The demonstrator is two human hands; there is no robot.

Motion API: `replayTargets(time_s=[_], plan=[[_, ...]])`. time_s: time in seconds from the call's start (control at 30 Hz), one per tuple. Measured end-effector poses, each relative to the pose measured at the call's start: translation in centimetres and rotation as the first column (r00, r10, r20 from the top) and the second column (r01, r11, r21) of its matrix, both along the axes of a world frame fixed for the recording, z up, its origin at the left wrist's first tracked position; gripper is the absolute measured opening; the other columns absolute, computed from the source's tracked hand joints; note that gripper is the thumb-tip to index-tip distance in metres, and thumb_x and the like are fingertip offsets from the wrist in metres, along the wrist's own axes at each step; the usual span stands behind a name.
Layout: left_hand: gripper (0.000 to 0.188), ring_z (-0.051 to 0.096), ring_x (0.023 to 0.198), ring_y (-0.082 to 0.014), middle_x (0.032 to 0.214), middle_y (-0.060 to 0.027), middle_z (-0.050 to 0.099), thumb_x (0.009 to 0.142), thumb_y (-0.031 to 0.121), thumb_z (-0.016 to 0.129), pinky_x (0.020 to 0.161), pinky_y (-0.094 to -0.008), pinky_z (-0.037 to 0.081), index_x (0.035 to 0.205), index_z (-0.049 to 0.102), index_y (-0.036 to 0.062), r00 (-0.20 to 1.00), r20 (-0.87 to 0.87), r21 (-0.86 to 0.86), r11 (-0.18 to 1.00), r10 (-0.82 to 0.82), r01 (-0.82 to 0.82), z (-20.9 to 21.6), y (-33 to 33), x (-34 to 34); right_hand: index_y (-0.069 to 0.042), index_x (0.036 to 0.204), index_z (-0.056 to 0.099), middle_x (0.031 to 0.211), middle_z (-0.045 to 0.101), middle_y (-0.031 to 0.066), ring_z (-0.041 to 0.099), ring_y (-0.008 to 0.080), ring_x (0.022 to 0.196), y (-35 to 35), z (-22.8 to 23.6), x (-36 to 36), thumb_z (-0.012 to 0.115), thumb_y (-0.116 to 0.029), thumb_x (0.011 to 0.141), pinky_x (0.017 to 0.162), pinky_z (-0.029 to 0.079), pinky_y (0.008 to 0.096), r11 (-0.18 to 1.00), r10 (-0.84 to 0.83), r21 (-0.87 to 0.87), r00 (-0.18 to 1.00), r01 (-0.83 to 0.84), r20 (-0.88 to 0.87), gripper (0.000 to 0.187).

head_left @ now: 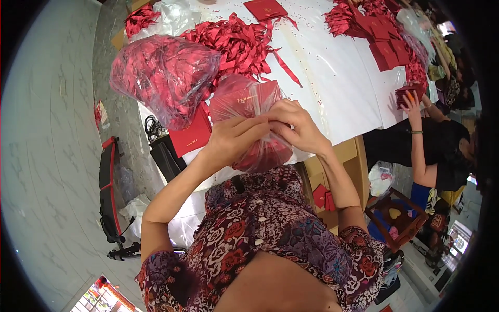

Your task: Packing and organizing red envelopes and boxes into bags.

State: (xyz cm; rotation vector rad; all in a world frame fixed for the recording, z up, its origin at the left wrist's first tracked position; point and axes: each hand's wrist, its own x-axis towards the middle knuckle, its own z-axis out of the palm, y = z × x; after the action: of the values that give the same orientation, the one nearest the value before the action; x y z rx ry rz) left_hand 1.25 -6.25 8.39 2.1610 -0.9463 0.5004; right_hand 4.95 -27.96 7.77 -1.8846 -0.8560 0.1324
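Plastic bag (262, 154) was located at the near edge of the white-covered table (338, 106), between the two hands and directly in front of the patterned shirt (260, 208). Whether its underside rested on the table could not be determined. The widest open room lay to the right of the right hand (300, 125), where the speckled white cover extended toward the co-worker's hand (413, 110). Room on the left was restricted: a flat red card (191, 134) lay just beside the left hand (236, 136), and a large filled bag (161, 67) lay beyond it. A heap of red ribbons (236, 47) bounded the far side. Below the near edge, a cardboard box (349, 156) stood beside the right forearm. The plastic bag was thin, transparent and creased, its folds converging at the hands. Its lower part bulged around red contents; a flat red panel with small gold markings showed at its upper part. The left fingers were held together, closed on the gathered plastic; the right thumb and fingers pinched it just beside them.
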Motion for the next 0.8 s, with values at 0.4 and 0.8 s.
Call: replayTargets(time_s=[0.4, 0.8], plan=[[0.028, 0.07, 0.084, -0.0254, 0.105, -0.0105, 0.068, 0.075, 0.004, 0.067, 0.068, -0.0329, 0.058, 0.103, 0.066, 0.0033, 0.996, -0.091, 0.014, 1.0, -0.014, 0.015, 0.7, -0.1, -0.7, -0.007, 0.083, 0.071, 0.071, 0.06, 0.0048, 0.059, 0.0214, 0.066, -0.2, 1.8, -1.0, 0.071, -0.008, 0.073, 0.071, 0.044, 0.0333, 0.98, -0.199, 0.037, 0.977, 0.196, 0.08, 0.01], [0.03, 0.069, 0.084, -0.025, 0.106, -0.009, 0.067, 0.077, 0.006, 0.066, 0.067, -0.0337, 0.058, 0.107, 0.066, 0.0045, 0.989, -0.145, 0.02, 0.999, -0.032, 0.036, 0.5, 0.2, -0.8, -0.005, 0.084, 0.064, 0.075, 0.057, 0.0063, 0.058, 0.0208, 0.072, -0.4, 4.2, -0.2, 0.069, -0.006, 0.074, 0.066, 0.044, 0.0344, 0.979, -0.058, -0.196, 0.998, 0.058, 0.005, 0.011]])
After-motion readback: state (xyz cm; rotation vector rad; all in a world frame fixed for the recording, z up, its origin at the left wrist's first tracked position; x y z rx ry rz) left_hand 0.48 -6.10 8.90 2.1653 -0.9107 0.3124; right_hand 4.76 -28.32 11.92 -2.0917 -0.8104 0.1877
